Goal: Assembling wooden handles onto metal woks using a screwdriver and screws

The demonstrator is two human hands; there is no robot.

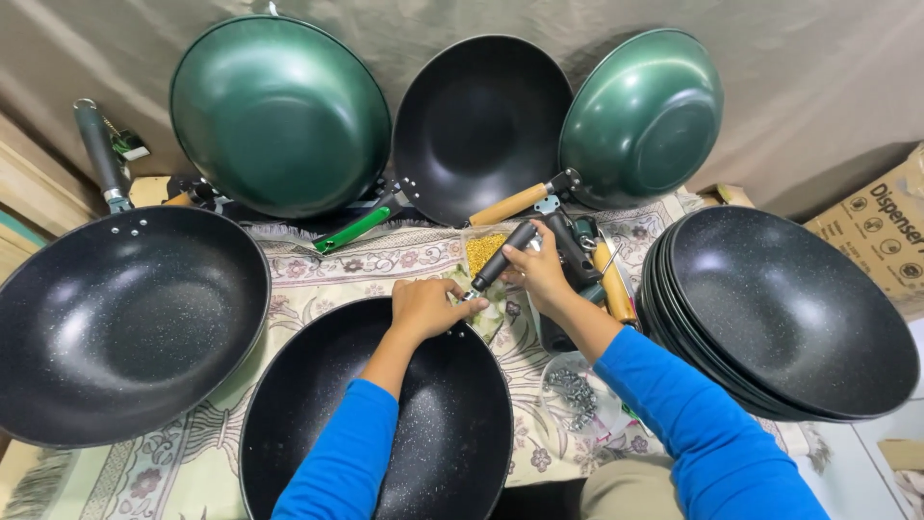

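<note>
1. I see the left hand point(423, 306) curled over the far rim of the black speckled non-stick wok point(385, 424) that lies directly in front of me on the floral patterned cloth point(318, 279); fingers folded down, clamped on the rim where the handle joins.
2. My right hand point(539, 272) is closed around the black cylindrical handle point(502, 255), which slants up and away from the wok's rim. Fingers wrapped; thumb on the near side.
3. The handle's lower end meets the rim just beside the left hand's knuckles. I cannot tell whether it is fastened.
4. Both forearms wear blue sleeves point(707, 433).
5. Left of me: a second black speckled wok with a dark handle point(125, 323), open side up.
6. Right of me: a nested stack of black handle-less woks point(784, 313), tilted toward me.
7. Propped against the grey backdrop: a large green wok point(279, 116), a black wok with a wooden handle point(476, 120) and a smaller green wok point(643, 116).
8. Near the right forearm, a clear bag of small grey screws point(575, 390) rests on the cloth. Beyond the hands, a packet of small yellow pieces point(484, 250).
9. A cardboard box point(881, 226) sits at the far right.
</note>
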